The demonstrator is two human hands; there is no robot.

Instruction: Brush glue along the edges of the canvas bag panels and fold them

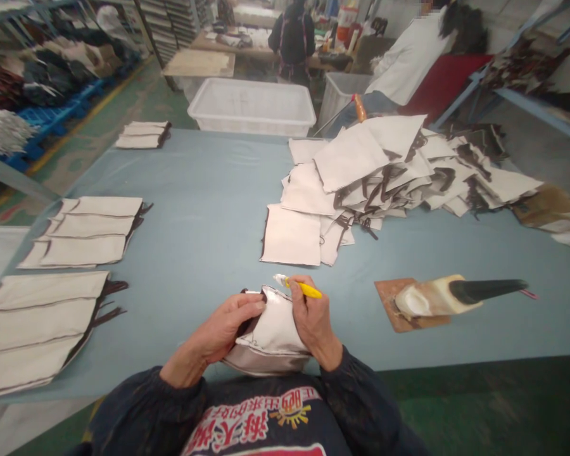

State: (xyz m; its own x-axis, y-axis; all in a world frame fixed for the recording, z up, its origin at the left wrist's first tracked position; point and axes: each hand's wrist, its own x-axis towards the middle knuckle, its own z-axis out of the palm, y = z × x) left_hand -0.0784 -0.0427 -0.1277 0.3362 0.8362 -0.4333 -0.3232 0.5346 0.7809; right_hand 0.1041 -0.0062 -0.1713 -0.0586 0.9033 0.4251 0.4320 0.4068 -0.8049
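Note:
My left hand [230, 323] is closed on the upper left edge of a white fabric piece [275, 326] with dark edging, held bent near my body at the table's front. Between the fingers of my right hand [313, 310] is a small brush with a yellow handle [308, 289]. White stuff coats its tip, which points left just above the piece's top edge. A wet white patch shows along that edge. The lower part of my right hand rests against the piece's right side. To the right, a glue container [418, 301] with a dark spout-like part stands on a brown board [384, 294].
A loose heap of similar white pieces [351, 158] covers the right back of the blue table [209, 190]. Overlapping stacks [90, 231] lie along the left side. Behind the table stand a white tub [251, 104] and a seated person in white [403, 57].

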